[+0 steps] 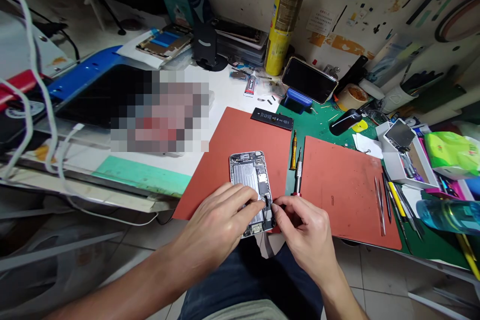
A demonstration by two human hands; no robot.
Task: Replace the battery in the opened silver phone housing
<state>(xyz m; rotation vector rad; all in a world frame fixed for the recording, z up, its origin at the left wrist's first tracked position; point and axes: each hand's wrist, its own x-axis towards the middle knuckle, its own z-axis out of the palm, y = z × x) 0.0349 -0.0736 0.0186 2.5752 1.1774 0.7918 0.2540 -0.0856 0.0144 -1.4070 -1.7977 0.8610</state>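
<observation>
An opened smartphone (pixel 247 172) lies at the near edge of the left red mat, its silver inner plate and circuit board bare. Across its lower half rests my left hand (pixel 228 212), fingers curled over the plate and the thumb pressed by a small dark part on the right side. My right hand (pixel 300 222) is closed at the phone's lower right edge, thumb and forefinger pinched together; what is between them is hidden. Beyond the phone lies a flat black battery (pixel 272 119). A gold screwdriver (pixel 294 150) and a silver screwdriver (pixel 299 172) lie to its right.
The phone lies on a red mat (pixel 210 165); a second red mat (pixel 326 180) carries tweezers (pixel 380 205). A yellow spray can (pixel 284 20), a propped phone (pixel 309 80) and a glue tube (pixel 249 84) stand behind. Rightward are a white parts box (pixel 408 175) and a blue bottle (pixel 450 216).
</observation>
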